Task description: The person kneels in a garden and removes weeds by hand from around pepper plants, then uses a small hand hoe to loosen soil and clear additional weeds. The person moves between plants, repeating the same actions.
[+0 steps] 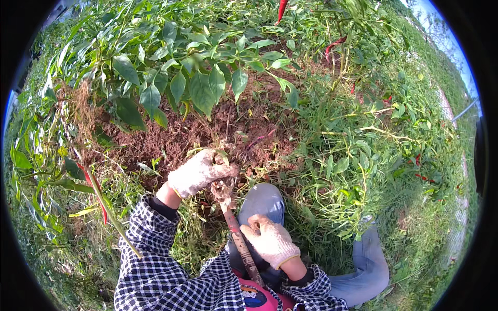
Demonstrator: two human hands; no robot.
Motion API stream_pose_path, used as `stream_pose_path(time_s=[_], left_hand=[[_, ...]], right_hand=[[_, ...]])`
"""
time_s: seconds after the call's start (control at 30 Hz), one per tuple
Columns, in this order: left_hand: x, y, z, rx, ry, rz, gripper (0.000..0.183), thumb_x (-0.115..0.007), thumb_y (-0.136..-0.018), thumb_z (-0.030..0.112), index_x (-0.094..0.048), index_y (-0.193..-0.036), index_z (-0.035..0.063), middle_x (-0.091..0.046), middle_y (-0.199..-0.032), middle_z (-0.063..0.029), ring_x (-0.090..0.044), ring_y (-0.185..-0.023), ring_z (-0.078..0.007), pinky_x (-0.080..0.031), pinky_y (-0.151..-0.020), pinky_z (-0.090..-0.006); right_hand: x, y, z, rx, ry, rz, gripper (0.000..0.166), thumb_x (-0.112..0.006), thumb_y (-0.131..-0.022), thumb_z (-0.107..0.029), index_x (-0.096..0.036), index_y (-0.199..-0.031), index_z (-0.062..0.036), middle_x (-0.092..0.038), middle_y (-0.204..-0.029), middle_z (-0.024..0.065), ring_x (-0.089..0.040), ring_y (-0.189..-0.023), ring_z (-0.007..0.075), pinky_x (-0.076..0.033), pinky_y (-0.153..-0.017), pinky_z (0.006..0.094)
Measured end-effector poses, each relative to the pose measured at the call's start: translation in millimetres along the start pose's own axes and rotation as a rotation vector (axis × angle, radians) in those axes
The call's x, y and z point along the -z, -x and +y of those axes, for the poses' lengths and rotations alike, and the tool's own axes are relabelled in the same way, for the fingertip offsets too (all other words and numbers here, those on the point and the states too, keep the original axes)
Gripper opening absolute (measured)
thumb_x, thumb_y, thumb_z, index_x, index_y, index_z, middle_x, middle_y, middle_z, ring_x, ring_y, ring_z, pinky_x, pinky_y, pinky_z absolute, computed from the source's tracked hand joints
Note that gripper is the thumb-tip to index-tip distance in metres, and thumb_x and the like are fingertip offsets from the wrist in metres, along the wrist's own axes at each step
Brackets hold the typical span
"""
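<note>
My left hand (pixel 202 173), in a soiled white knit glove, is closed with its fingertips around some pale, dry plant matter, just above the muddy head end of a tool. The tool's wooden handle (pixel 242 247) slants down from there to my lap, leaning against my body. My right hand (pixel 270 241), gloved alike, is beside the handle with its fingers curled; whether it holds anything cannot be told. Reddish loose soil (pixel 155 149) lies before me, with a thin pink strip (pixel 261 139) on it. The tool's working end is hidden by dirt and my left hand.
Leafy pepper plants (pixel 202 87) overhang the soil ahead. An uprooted plant stem (pixel 113 217) with red chilies (pixel 95 188) lies at the left, its dry roots (pixel 83 112) upward. More pepper plants and grass (pixel 330 186) are at the right, beside my bent, jeans-clad leg (pixel 367 264).
</note>
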State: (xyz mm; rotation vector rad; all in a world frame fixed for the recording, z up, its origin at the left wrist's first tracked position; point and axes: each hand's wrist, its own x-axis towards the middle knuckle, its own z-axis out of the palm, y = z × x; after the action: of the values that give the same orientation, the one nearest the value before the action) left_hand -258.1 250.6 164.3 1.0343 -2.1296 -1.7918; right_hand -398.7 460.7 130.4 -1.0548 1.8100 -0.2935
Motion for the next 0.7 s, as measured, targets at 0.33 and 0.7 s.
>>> stream_pose_path(time_s=[0.33, 0.7], left_hand=[[-28.0, 7.5, -16.9, 0.018, -0.009, -0.154, 0.043, -0.078, -0.083, 0.028, -0.065, -0.112, -0.0005, -0.070, -0.092, -0.0094, -0.062, -0.082, -0.0135, -0.050, -0.074, -0.0317], [15.5, 39.5, -47.3, 0.138, -0.026, 0.074, 0.035, -0.071, -0.089, 0.019, -0.065, -0.117, 0.0006, -0.070, -0.093, -0.0013, -0.061, -0.078, -0.0068, -0.050, -0.069, -0.0257]], right_hand=[[60.6, -45.8, -14.4, 0.737, -0.107, 0.614, 0.044, -0.053, -0.090, -0.008, -0.053, -0.134, -0.0012, -0.065, -0.119, 0.0135, -0.062, -0.110, 0.0281, -0.049, -0.091, 0.0379], [42.3, -73.3, 3.7, 0.607, -1.023, 0.407, 0.038, -0.048, -0.104, -0.032, -0.059, -0.117, 0.0023, -0.066, -0.110, 0.0131, -0.065, -0.102, 0.0232, -0.052, -0.092, 0.0350]])
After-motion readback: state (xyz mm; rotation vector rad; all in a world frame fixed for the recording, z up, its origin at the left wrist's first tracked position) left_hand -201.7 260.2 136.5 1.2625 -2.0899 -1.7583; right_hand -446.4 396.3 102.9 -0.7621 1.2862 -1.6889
